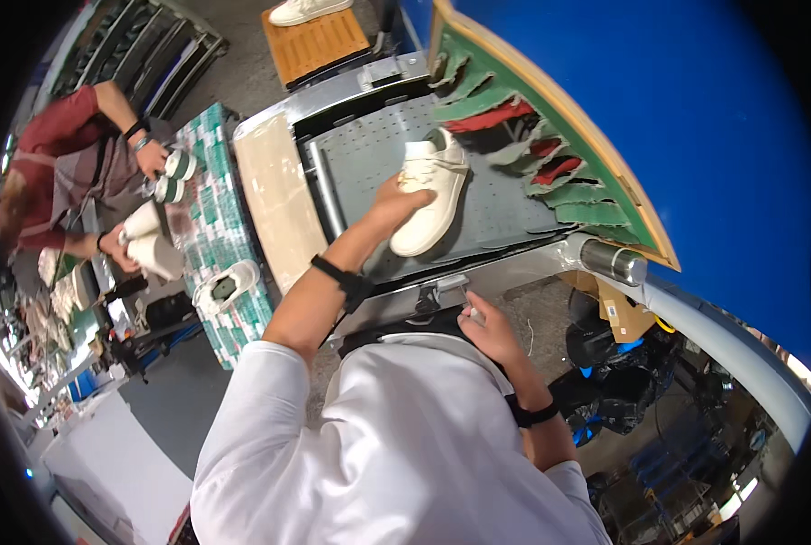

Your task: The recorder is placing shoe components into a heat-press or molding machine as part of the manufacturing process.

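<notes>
My left hand [394, 207] is closed around the side of a cream-white lace-up sneaker [437, 195], thumb across the upper. The sneaker is over a grey perforated metal bed [355, 150], its toe toward me and its collar away. Whether it touches the bed I cannot tell. Lower and to the right, close to my waist, my right hand [494, 334] has its fingers curled in. Something small and pale shows at its fingertips, too small to name. Just left of that hand, a small light-coloured fitting [451, 283] is on the machine's front edge.
Torn green and red flaps [551, 154] hang along a wood-edged opening at the bed's right. A beige panel [278, 200] borders its left. On a green-and-white covered table [228, 182] sits another sneaker [225, 289]; a co-worker [69, 173] handles shoes beside it. Black bags [619, 381] lie lower right.
</notes>
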The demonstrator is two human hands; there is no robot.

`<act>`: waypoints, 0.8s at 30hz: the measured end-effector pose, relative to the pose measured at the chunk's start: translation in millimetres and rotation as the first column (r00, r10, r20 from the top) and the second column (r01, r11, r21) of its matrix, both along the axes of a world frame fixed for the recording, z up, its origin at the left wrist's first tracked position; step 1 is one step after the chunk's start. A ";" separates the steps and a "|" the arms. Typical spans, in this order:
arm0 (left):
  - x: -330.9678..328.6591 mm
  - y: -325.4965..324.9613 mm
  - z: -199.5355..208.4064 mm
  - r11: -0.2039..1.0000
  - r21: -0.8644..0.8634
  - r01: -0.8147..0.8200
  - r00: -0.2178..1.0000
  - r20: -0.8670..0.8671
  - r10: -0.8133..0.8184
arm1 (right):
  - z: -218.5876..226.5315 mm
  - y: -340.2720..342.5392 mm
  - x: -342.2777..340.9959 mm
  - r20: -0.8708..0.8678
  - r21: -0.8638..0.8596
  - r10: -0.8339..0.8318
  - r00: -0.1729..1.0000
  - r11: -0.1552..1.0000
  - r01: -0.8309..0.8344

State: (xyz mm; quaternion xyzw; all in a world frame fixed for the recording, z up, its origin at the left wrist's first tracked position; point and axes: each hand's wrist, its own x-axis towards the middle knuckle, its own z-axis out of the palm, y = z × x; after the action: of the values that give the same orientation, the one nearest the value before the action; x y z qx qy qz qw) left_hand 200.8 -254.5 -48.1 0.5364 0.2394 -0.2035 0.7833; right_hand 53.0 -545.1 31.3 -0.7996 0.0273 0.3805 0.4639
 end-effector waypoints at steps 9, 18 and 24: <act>-189.2 121.4 79.4 0.500 0.837 -0.222 0.954 0.080 0.290 | -7.1 52.9 -13.4 0.016 0.030 0.277 0.961 0.960 -0.278; -245.7 158.6 66.5 0.141 0.870 -0.473 0.878 0.454 0.148 | 18.3 141.2 -41.6 0.124 -0.105 0.464 0.877 0.885 -0.453; -242.3 182.8 65.5 0.225 0.821 -0.524 0.851 0.517 0.095 | 33.1 174.9 -56.0 0.184 -0.133 0.577 0.796 0.817 -0.562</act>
State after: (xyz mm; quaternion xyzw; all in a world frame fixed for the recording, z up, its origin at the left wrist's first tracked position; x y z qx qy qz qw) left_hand -41.6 -71.7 17.3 0.8576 0.2680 0.2432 0.3655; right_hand -3.1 -370.2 64.4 -0.8231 -0.2515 0.4120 0.2993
